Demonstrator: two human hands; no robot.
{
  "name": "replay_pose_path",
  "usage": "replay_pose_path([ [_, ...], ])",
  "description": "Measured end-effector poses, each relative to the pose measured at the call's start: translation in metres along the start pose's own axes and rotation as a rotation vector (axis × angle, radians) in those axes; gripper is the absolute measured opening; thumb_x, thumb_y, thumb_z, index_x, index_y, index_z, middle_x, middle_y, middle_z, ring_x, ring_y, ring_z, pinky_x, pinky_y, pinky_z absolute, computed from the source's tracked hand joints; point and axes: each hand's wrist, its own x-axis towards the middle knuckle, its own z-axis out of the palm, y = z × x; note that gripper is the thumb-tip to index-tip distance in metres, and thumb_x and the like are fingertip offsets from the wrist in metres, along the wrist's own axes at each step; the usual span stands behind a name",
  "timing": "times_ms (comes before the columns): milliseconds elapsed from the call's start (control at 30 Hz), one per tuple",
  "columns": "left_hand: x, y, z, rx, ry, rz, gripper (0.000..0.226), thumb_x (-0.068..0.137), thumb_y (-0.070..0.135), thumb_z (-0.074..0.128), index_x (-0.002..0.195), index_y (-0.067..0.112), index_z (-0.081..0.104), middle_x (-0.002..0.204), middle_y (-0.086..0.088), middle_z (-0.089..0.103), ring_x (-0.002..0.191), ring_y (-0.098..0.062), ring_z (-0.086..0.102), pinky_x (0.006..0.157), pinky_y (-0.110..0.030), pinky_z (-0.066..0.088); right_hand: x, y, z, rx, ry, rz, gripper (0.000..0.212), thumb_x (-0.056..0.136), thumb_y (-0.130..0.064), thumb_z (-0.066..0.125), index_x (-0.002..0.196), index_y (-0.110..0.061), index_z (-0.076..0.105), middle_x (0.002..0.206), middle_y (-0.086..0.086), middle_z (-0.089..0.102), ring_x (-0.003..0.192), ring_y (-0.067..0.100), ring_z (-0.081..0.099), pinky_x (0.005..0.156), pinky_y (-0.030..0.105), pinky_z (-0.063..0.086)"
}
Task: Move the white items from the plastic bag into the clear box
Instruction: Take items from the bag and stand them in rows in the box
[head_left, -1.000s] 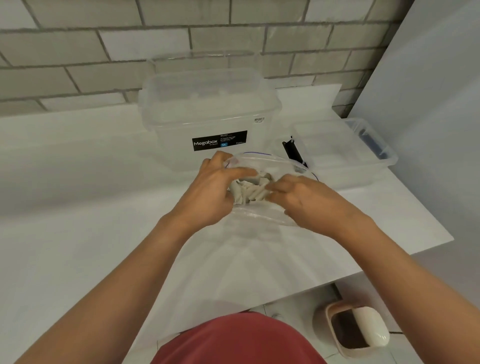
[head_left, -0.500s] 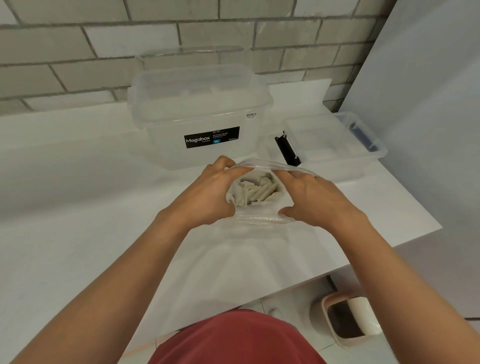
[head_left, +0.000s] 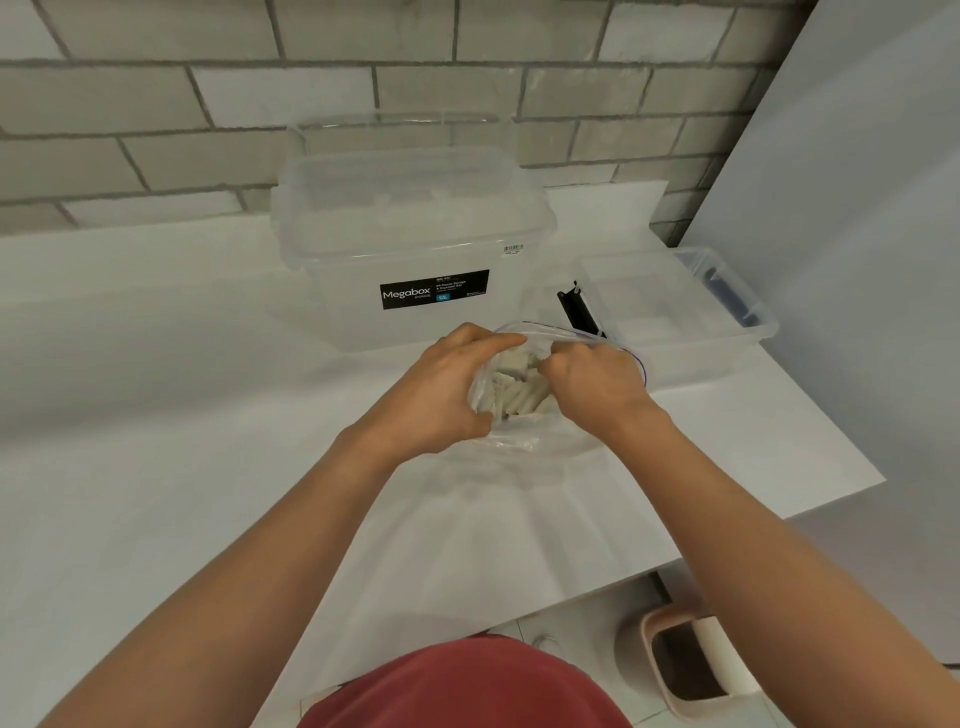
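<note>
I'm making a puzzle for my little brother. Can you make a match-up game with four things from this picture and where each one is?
Things:
1. white sticks
2. Megabox box
3. shallow clear box
4. waste bin

Places:
A. on the floor, beside the table
B. inside the plastic bag
C. behind the bag, close to the brick wall
D. at the right end of the table

Pairs: 1-B, 2-C, 3-D, 4-A
</note>
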Motion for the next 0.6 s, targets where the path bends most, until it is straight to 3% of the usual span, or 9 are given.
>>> replay_pose_path([
  [133,0.005,0.003,-0.001,0.006,-0.006,-0.006,0.086,0.073,0.013,0.075,0.147,0.037,0.039,0.129,0.013,0.043,0.113,-0.006,0.043,0.085,-0.015,0.036,0.004,0.0,0.003,-0.038,0.003,-0.039,0.028,0.093,-0.003,0.052,0.113,-0.016,0.067,0.116,0.0,0.061,0.097,0.03,0.068,0.063,0.032,0.037],
  [233,0.008,0.002,-0.003,-0.014,0.008,-0.021,0.087,0.072,0.014,0.075,0.148,0.035,0.038,0.128,0.011,0.045,0.113,-0.006,0.044,0.087,-0.015,0.035,0.006,0.005,0.004,0.035,0.065,-0.07,0.02,0.094,-0.01,0.056,0.104,-0.022,0.068,0.111,-0.003,0.063,0.092,0.029,0.067,0.059,0.032,0.037],
  [400,0.013,-0.001,-0.009,-0.056,0.036,-0.07,0.091,0.067,0.011,0.077,0.147,0.034,0.04,0.126,0.01,0.05,0.1,-0.001,0.042,0.075,0.001,0.033,-0.006,0.016,-0.018,0.498,0.142,-0.062,0.012,0.096,-0.02,0.058,0.102,-0.025,0.067,0.088,-0.006,0.071,0.082,0.022,0.064,0.071,0.038,0.053],
  [500,0.015,-0.001,-0.014,-0.094,0.068,-0.099,0.093,0.066,0.01,0.078,0.146,0.036,0.04,0.126,0.013,0.05,0.099,-0.002,0.044,0.071,0.002,0.037,-0.017,0.024,-0.04,0.749,0.152,-0.051,0.017,0.098,-0.018,0.058,0.106,-0.026,0.071,0.09,-0.011,0.071,0.078,0.01,0.067,0.075,0.036,0.056],
  [600,0.018,0.0,-0.019,-0.122,0.092,-0.127,0.093,0.066,0.008,0.077,0.146,0.038,0.04,0.126,0.016,0.051,0.099,0.0,0.045,0.071,0.0,0.038,-0.026,0.037,-0.058,0.905,0.147,-0.008,0.019,0.098,-0.015,0.063,0.113,-0.021,0.073,0.087,-0.01,0.073,0.074,0.003,0.071,0.074,0.025,0.059],
])
